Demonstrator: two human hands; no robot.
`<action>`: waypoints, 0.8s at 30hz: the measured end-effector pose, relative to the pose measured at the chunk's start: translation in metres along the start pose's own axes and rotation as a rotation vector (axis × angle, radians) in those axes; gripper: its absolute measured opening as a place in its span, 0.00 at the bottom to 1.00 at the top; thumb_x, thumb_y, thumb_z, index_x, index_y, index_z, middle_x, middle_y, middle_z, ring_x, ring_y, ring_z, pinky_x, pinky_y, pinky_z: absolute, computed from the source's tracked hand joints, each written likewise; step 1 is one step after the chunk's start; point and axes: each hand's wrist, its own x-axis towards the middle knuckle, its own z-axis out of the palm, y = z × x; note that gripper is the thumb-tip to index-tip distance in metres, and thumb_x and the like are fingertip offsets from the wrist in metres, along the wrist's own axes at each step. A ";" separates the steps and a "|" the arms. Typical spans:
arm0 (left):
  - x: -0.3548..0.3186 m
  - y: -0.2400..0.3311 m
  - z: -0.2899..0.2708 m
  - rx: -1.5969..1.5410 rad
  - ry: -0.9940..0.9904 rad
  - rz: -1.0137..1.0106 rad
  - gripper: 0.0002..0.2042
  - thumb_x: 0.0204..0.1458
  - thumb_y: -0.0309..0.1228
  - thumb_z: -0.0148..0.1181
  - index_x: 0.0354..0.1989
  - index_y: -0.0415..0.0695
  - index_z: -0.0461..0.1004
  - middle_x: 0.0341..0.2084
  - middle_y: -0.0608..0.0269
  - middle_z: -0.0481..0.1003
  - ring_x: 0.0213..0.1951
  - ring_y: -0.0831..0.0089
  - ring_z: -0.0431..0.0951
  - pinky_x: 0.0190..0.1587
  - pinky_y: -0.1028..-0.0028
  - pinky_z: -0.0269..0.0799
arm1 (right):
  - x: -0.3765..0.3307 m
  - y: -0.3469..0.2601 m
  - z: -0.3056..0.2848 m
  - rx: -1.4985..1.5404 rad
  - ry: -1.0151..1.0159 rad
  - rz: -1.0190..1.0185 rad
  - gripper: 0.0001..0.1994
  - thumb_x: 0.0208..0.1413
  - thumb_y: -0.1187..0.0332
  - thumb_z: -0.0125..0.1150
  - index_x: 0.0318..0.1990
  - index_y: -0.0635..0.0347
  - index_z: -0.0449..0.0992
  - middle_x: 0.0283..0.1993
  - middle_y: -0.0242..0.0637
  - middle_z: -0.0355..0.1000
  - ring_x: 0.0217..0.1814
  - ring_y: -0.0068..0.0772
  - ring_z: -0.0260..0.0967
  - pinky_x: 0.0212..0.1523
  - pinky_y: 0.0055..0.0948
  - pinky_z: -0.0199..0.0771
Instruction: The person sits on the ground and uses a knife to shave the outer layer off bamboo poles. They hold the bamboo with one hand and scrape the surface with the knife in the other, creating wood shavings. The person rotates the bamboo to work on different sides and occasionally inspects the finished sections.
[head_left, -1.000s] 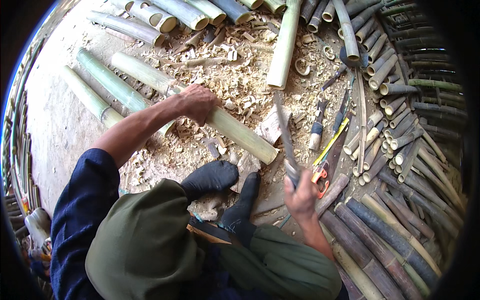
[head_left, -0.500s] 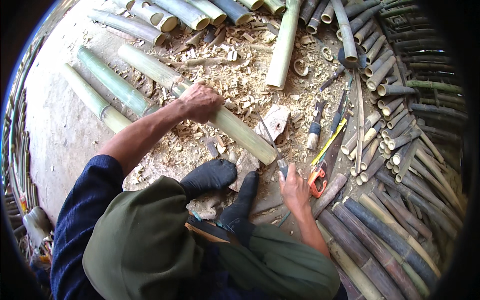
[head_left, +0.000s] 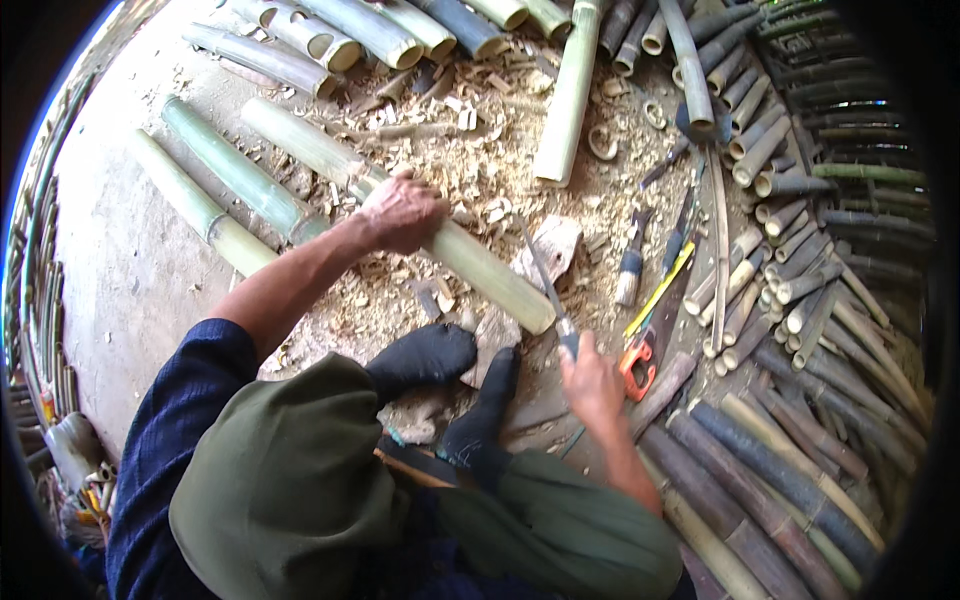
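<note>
My left hand (head_left: pixel 402 212) grips a long green bamboo pole (head_left: pixel 482 270) that lies slantwise over the wood chips. Its cut end rests near a wooden block (head_left: pixel 553 247) in front of my black-socked feet (head_left: pixel 455 375). My right hand (head_left: pixel 590 382) is closed around the handle of a long knife (head_left: pixel 545 285), whose blade points up and left, close to the pole's cut end.
More green bamboo poles (head_left: pixel 235 170) lie to the left and along the top. Dark bamboo sticks (head_left: pixel 780 470) are stacked on the right. An orange-handled saw (head_left: pixel 650 340), a brush-like tool (head_left: pixel 630 270) and bamboo rings lie beside the block. Shavings cover the ground.
My right hand dropped lower and swung the knife to the left, bringing its blade close to the pole's cut end. My left hand kept its grip on the pole.
</note>
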 end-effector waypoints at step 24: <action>-0.004 0.008 -0.003 0.064 -0.058 -0.021 0.14 0.48 0.35 0.75 0.39 0.48 0.78 0.35 0.61 0.80 0.43 0.63 0.83 0.54 0.59 0.75 | -0.023 0.034 0.034 -0.067 -0.035 0.052 0.13 0.70 0.61 0.61 0.44 0.63 0.69 0.31 0.59 0.79 0.32 0.65 0.81 0.30 0.56 0.79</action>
